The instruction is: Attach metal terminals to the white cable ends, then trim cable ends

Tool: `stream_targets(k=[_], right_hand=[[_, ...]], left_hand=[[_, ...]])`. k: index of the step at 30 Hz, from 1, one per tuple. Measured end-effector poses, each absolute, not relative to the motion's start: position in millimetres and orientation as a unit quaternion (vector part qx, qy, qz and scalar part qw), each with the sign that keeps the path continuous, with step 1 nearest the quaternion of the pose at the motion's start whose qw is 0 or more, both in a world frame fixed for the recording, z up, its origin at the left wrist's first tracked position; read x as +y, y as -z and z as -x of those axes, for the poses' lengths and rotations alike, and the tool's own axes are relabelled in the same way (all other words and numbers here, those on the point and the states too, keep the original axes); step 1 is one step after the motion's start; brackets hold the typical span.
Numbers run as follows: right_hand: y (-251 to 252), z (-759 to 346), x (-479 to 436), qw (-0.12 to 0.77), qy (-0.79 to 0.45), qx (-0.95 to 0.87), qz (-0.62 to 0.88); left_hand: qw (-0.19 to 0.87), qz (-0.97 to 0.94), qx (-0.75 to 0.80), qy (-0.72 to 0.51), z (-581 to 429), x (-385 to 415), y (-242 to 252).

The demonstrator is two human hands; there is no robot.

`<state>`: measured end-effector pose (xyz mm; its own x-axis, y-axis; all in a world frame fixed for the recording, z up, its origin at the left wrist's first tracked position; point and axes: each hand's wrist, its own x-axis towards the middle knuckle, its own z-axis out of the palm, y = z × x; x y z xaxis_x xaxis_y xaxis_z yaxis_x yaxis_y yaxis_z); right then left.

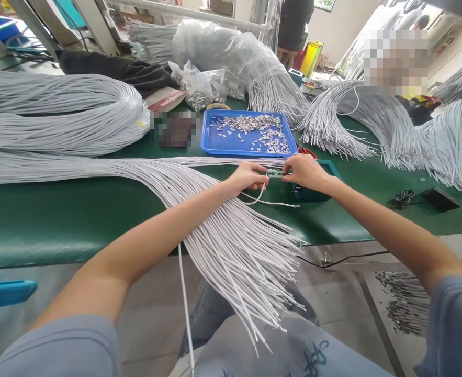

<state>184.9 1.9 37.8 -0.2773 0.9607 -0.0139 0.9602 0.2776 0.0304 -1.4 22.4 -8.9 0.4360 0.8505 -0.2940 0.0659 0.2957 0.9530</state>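
Taking the hands as the centre of the dial, with twelve straight ahead of the sitter, the work looked to me to be partway through a single wire [262, 192], with plenty left. That wire looped out at seven o'clock from the left hand [248, 178], its end at a small green piece [274, 173] between the two hands. Whether the end was joined to anything, I couldn't tell. Below, also at seven, the bundle [238, 246] fanned over the table's [77, 225] edge, many ends loose; their tips were too small for me to say which were finished. The tray [220, 144] at eleven held a good scatter of metal bits [250, 123], so supplies seemed far from used up.

Both arms reached forward and inward. The left crossed over the bundle, fingers bent and drawn to a narrow pinch on the wire beside the piece. The right came in from four o'clock, wrist bent and back of the hand uppermost, thumb and fingers closed, as far as I could see, on the piece's right end. Near that hand, around four, sat the box [313, 195].
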Motion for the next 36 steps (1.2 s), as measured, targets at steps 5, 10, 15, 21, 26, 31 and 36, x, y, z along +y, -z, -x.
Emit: stream_targets(k=[5,10,15,21,26,31,36], right_hand=[[-36,-185,2,0.006,-0.008,0.798,-0.602],[-32,-189,4,-0.030,0.000,0.799,-0.600],[-25,-200,9,-0.092,0.047,0.807,-0.581],[-11,-211,15,-0.179,-0.005,0.788,-0.589],[-8,-212,16,-0.174,-0.022,0.788,-0.590],[-13,-216,16,-0.190,-0.004,0.767,-0.613],[-21,-218,13,-0.316,0.038,0.712,-0.626]], left_hand=[[0.669,-0.515,0.447,-0.296,-1,21,7],[0.667,-0.500,0.462,-0.302,-3,20,4],[0.671,-0.500,0.455,-0.305,-2,22,7],[0.666,-0.506,0.460,-0.300,-1,21,7],[0.657,-0.508,0.471,-0.296,1,19,2],[0.638,-0.538,0.452,-0.317,3,20,4],[0.534,-0.681,0.387,-0.319,-1,16,15]])
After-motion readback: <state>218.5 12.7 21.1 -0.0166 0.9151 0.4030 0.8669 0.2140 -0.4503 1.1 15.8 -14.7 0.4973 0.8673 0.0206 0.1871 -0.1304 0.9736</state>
